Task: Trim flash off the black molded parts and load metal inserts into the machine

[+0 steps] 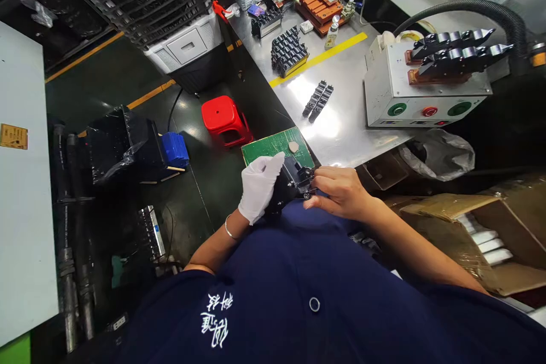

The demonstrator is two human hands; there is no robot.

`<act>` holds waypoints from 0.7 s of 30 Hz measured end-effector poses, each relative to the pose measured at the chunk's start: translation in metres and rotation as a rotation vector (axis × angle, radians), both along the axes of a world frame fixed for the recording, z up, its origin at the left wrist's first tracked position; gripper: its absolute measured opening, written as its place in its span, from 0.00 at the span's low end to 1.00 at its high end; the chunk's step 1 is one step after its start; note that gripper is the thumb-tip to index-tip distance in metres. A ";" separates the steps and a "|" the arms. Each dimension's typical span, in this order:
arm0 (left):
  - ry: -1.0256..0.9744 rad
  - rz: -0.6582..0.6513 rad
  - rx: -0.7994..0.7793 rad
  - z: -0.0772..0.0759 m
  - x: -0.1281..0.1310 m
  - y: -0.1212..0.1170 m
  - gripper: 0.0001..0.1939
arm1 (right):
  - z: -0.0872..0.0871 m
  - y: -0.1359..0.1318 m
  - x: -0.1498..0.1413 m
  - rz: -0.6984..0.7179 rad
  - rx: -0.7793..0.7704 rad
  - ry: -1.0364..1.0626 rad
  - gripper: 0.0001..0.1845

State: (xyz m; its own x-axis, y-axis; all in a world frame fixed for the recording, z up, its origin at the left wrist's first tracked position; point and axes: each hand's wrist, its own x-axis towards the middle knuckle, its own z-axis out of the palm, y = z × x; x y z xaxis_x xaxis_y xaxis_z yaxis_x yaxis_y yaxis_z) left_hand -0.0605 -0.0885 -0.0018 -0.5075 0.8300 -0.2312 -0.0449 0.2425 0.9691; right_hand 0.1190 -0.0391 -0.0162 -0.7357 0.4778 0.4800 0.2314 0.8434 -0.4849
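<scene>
Close to my chest I have a black moulded plastic part (294,170) with small knobs and metal-looking bits along its right side. My left hand (259,186), in a white glove, grips its left side with the fingers closed. The bare fingers of my right hand (339,189) are bent and pinch its right edge. My palms and the lower end of the part hide some of the contact. Just beyond the part lies a green board (268,148) with a small pale round piece (293,147) on it.
The metal table (341,142) carries two black strips (318,101), a block of black parts (290,51), yellow tape (319,60) and a grey machine (426,91) with buttons. A red stool (226,119) stands left; an open carton (452,210) sits right.
</scene>
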 end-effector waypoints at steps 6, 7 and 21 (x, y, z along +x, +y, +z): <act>0.030 0.004 0.013 -0.002 0.000 0.001 0.22 | -0.005 0.000 -0.001 -0.008 -0.113 0.064 0.27; 0.029 0.009 0.020 -0.002 -0.001 0.001 0.21 | -0.006 0.000 -0.002 -0.036 -0.152 0.080 0.27; -0.082 -0.308 0.039 0.009 -0.021 -0.012 0.17 | -0.010 0.010 -0.003 -0.258 -0.336 0.251 0.22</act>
State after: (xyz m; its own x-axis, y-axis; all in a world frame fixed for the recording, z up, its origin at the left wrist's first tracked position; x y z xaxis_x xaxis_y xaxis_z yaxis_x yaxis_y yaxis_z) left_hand -0.0818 -0.1008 0.0077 -0.2122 0.9507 -0.2263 -0.0540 0.2198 0.9741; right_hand 0.1155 -0.0286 -0.0266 -0.4539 0.7884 0.4151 0.2534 0.5609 -0.7882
